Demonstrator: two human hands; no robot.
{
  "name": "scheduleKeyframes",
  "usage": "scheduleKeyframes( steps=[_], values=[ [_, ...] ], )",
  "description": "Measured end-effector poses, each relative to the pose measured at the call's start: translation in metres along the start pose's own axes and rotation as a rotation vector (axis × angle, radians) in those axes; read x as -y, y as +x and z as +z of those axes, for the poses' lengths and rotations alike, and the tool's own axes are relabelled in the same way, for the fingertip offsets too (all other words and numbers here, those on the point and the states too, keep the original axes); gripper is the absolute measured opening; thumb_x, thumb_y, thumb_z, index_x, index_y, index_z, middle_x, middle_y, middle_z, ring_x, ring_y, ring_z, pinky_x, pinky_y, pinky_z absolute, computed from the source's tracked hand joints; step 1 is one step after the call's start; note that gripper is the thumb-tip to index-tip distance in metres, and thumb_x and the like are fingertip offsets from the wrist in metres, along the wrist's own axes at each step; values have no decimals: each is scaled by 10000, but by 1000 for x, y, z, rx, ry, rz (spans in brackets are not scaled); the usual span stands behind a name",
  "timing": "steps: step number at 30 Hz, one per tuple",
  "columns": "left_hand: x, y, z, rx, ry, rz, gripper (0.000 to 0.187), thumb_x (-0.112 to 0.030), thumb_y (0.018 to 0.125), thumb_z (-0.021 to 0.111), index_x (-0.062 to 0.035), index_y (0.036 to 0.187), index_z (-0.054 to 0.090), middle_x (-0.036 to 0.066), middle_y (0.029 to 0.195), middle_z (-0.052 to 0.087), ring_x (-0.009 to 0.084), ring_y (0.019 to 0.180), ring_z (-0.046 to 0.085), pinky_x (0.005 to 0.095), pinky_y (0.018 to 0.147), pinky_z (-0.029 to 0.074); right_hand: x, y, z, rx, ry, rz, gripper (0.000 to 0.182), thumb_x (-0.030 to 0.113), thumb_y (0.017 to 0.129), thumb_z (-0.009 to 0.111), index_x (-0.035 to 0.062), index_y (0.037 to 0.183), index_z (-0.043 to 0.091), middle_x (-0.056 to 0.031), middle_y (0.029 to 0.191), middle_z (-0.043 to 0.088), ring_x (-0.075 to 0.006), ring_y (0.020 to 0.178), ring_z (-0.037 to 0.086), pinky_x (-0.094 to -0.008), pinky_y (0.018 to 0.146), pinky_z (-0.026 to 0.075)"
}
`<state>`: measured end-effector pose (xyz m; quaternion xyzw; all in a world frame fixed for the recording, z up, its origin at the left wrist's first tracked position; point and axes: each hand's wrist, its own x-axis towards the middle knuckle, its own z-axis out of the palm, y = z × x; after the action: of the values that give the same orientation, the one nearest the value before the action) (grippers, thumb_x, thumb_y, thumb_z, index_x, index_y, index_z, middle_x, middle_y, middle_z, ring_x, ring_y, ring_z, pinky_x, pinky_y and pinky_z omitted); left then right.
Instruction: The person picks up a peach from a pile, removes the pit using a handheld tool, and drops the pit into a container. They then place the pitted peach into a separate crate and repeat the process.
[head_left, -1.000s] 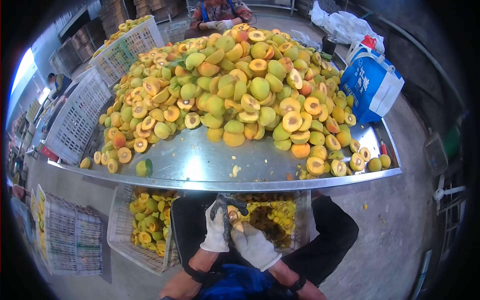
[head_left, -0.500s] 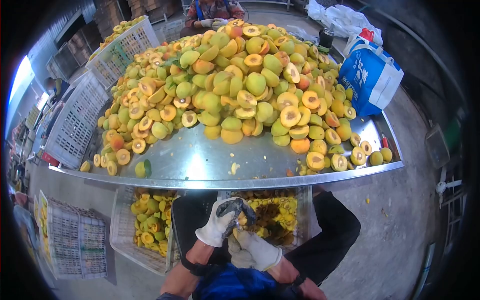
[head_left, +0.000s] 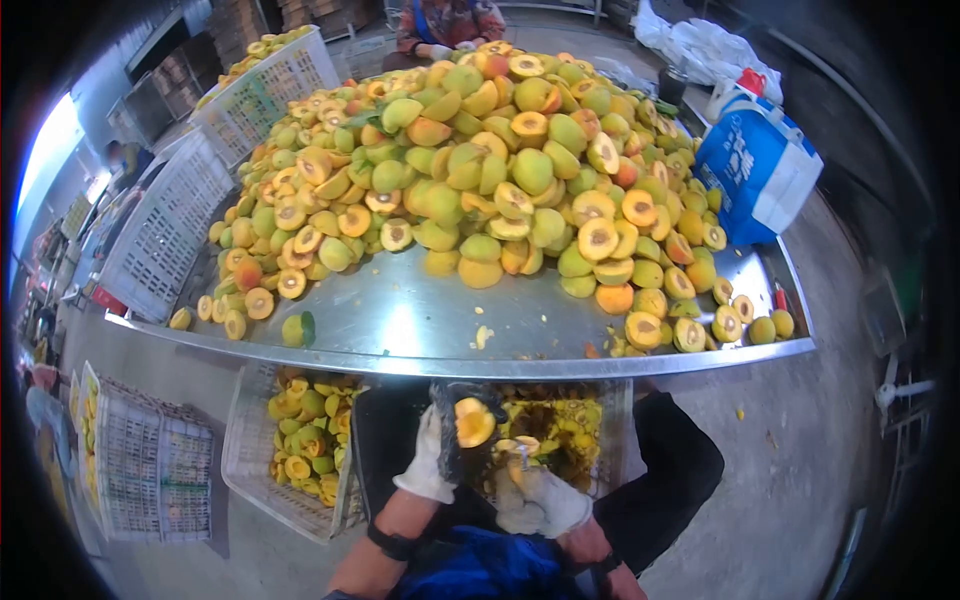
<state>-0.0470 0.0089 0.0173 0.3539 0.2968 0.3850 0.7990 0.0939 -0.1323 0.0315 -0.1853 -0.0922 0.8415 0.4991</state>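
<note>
My left hand (head_left: pixel 440 445), in a white glove with black over the fingers, holds a peach half (head_left: pixel 474 422) with its orange cut face up. To its right, my right hand (head_left: pixel 543 500), in a pale glove, is closed on something small that I cannot make out. A yellowish bit shows at its fingertips. Both hands are over a crate (head_left: pixel 612 425) with yellow fruit pieces, below the table's front edge. In front, a large heap of halved peaches (head_left: pixel 465 165) lies on the metal table (head_left: pixel 400 315).
A crate (head_left: pixel 245 440) of fruit halves stands left of my legs, and stacked crates (head_left: pixel 155 465) stand farther left. White crates (head_left: pixel 165 225) line the table's left side. A blue and white bag (head_left: pixel 755 170) is at the right. Across the table sits a person (head_left: pixel 452 25).
My hands have moved apart. The left hand has turned outward, so the peach half now shows; the right hand has shifted right and slightly down. The whole view has shifted slightly.
</note>
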Motion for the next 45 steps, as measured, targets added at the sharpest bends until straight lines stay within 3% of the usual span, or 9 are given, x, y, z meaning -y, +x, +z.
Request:
scheduleKeyframes(
  steps=[4,6,10,15,23,26,30,33,45],
  values=[
    [-102,-30,-33,-20,1268,450,347,-71,851,550,36,1181,561,173,1109,622,261,1052,601,348,945,454,-16,3,-105,-522,-2024,-254,415,408,982,466,34,911,629,-15,698,579,-153,564,540,-297,501,409],
    [-144,-37,-60,-213,1415,498,288,-10,750,607,5,1036,630,201,987,619,359,941,603,399,842,478,-5,-9,-74,-784,-412,-4,387,379,987,454,67,822,613,11,591,507,-109,473,470,-275,421,349],
    [-209,3,-116,-657,1536,576,265,-114,764,706,-21,1005,649,169,923,665,339,928,630,411,819,491,-15,1,-70,-883,-654,-33,305,355,985,506,103,834,587,18,598,516,-112,474,467,-262,436,357],
    [-225,85,-150,-517,2034,-120,478,-306,708,779,-52,1082,624,182,971,675,352,934,643,414,804,515,-25,15,-59,-875,-732,-6,258,313,980,522,90,881,602,3,643,551,-107,513,488,-267,464,385],
    [-196,63,-124,-311,1647,545,561,-226,739,754,-7,1222,568,161,1046,646,300,971,637,376,839,514,-17,10,-27,-773,-985,-136,329,322,971,493,24,916,620,-42,641,570,-141,544,528,-297,525,424],
    [-174,31,-78,-81,246,249,505,-129,771,722,26,1223,558,122,1059,653,209,988,638,335,836,519,-14,16,-11,-767,-785,-117,300,288,959,501,17,926,624,-62,651,581,-159,592,556,-313,550,440],
    [-141,-7,20,-83,1372,545,447,-323,1022,395,17,1294,498,138,1227,583,172,1059,601,283,840,515,7,23,27,-677,-1128,-282,208,234,932,538,47,956,625,-97,681,575,-219,624,580,-351,544,463],
    [-78,7,18,62,-304,85,626,-537,1005,323,-45,1381,418,142,1354,505,204,1041,599,287,868,512,18,22,52,-617,-1497,-555,189,234,913,563,52,929,608,-143,708,601,-308,652,610,-389,584,468],
    [-15,0,16,235,89,21,602,-488,956,522,9,1294,486,106,1147,619,196,967,639,337,877,533,45,14,48,-527,-1704,-372,251,286,938,569,65,1048,617,-214,854,644,-424,797,621,-472,642,500]
  ],
)
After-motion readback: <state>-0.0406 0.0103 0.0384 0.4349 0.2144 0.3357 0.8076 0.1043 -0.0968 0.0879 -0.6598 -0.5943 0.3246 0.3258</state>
